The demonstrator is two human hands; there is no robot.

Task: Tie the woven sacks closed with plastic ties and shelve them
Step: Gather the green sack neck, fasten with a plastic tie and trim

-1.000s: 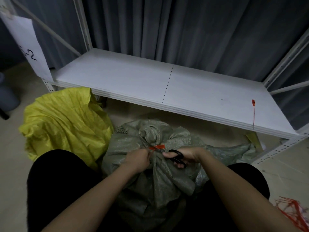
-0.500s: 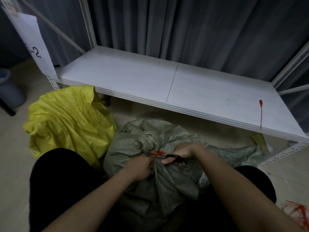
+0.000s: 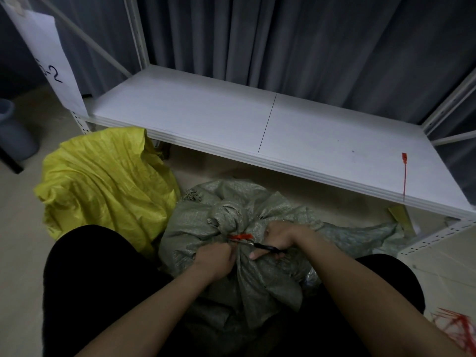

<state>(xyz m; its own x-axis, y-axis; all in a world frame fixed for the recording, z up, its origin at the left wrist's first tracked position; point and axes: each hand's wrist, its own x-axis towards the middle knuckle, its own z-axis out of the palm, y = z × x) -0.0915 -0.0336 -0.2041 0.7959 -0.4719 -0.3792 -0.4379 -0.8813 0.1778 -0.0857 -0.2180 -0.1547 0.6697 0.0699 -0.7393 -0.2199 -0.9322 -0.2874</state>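
A grey-green woven sack (image 3: 257, 279) stands on the floor between my knees, its neck bunched and bound by a red plastic tie (image 3: 240, 236). My left hand (image 3: 215, 260) grips the gathered fabric just below the tie. My right hand (image 3: 279, 239) holds black-handled scissors (image 3: 265, 246) whose blades point at the tie. A yellow woven sack (image 3: 108, 181) sits to the left, untied at its top. A loose red tie (image 3: 404, 173) lies on the white shelf (image 3: 206, 117) at the right.
The low white shelf spans the view ahead, with grey curtains behind it. A paper label (image 3: 51, 65) hangs on the left upright. A grey bin (image 3: 13, 132) stands far left. A pile of red ties (image 3: 458, 328) lies on the floor at bottom right.
My head has shifted, so the shelf sits further right in view. Both hands stay at the sack's neck; the right hand with the scissors has crept slightly closer to the tie.
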